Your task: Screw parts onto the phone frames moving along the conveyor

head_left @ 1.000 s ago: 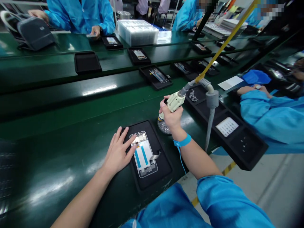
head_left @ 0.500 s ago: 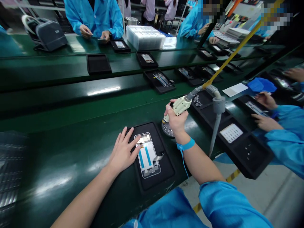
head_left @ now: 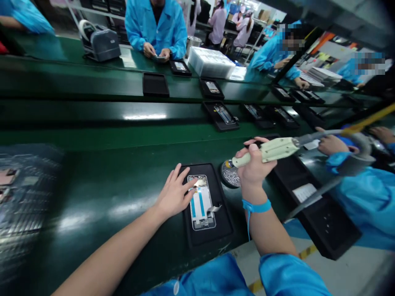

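Observation:
My left hand [head_left: 174, 194] lies flat with fingers spread on the left edge of a black tray [head_left: 208, 234], its fingertips touching the top of an opened phone frame [head_left: 202, 203] with two blue strips. My right hand [head_left: 253, 169] is closed around the cream handle of an electric screwdriver [head_left: 271, 150], whose tip points left over a round screw dish [head_left: 230, 175] just right of the tray. A blue wrist strap [head_left: 256, 206] circles my right wrist. A grey hose and yellow cord run off from the tool to the right.
Green conveyor benches [head_left: 92, 123] carry several black trays with phones [head_left: 224, 114]. A long black parts tray [head_left: 311, 197] lies to my right. A co-worker's blue sleeve [head_left: 361, 197] and hand are at the right. People in blue coats work across the belt, by a grey device [head_left: 100, 43] and clear boxes [head_left: 211, 61].
The view has swung left and up. My right hand has tilted the screwdriver flatter, its tip still over the screw dish. My left hand stays on the phone frame.

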A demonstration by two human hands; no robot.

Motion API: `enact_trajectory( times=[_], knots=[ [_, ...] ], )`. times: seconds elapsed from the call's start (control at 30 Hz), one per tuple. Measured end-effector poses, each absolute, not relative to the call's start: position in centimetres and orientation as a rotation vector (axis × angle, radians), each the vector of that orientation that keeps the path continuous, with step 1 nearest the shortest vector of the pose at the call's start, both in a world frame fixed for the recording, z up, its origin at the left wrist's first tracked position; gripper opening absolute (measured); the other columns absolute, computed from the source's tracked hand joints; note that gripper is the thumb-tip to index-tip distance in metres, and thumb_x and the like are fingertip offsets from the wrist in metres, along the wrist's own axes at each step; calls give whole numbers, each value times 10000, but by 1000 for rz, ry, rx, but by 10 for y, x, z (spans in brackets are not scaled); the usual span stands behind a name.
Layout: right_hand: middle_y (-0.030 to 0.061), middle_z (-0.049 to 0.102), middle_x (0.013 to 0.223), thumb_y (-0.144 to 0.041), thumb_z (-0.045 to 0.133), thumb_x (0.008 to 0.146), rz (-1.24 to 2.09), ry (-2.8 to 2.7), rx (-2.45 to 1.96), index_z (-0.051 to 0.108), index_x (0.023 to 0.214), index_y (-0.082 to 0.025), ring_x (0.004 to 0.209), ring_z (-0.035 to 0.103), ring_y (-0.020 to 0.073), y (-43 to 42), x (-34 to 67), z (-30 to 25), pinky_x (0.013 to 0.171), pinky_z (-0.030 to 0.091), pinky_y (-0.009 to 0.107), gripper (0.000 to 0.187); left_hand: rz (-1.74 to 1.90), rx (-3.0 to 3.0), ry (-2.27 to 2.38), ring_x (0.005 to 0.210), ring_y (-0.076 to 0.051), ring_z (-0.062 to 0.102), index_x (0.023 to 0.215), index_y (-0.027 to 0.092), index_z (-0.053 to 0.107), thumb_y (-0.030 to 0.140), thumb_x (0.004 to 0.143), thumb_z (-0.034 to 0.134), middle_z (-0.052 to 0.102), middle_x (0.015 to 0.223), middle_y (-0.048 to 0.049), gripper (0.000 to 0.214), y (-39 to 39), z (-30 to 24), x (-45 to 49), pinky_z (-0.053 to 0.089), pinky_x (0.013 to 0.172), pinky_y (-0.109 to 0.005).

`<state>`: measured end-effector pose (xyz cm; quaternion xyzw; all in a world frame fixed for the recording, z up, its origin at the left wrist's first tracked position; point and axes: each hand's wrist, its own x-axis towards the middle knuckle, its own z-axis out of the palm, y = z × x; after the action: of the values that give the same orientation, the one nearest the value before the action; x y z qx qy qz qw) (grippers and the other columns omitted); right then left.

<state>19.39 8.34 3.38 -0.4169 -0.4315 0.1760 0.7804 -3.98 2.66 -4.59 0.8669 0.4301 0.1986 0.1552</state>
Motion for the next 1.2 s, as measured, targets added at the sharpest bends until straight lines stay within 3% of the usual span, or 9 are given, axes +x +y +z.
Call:
enact_trajectory(
  times=[0.4,0.7,0.97,1.2],
  knots=[
    [-22,614,921,-273,620,859,758,-1225,-861,551,1065,-246,490,564,66,53,113,12,484,517,249,218,568,2389,1234,1551,-395,175,1365,313,631,326,987,575,355,1622,-134,382,14,-44,-34,275,1198,-637],
    [-12,604,961,-270,618,889,815,-1280,-837,554,1098,-264,522,573,67,51,111,2,464,500,234,219,603,2379,1235,1546,-392,196,1273,296,696,321,964,605,398,1600,-104,323,13,-48,-32,283,1191,-652],
    [-17,612,948,-270,633,879,848,-1259,-852,558,1088,-259,518,567,65,52,111,-1,497,522,243,223,602,2385,1224,1543,-398,205,1291,293,692,319,964,603,400,1590,-144,340,13,-48,-32,276,1191,-649],
    [-22,608,932,-273,656,877,851,-1267,-850,567,1077,-258,521,571,65,52,113,-5,510,527,241,220,610,2376,1228,1545,-390,201,1287,304,692,325,965,599,393,1600,-118,336,13,-50,-32,274,1191,-650]
  ],
)
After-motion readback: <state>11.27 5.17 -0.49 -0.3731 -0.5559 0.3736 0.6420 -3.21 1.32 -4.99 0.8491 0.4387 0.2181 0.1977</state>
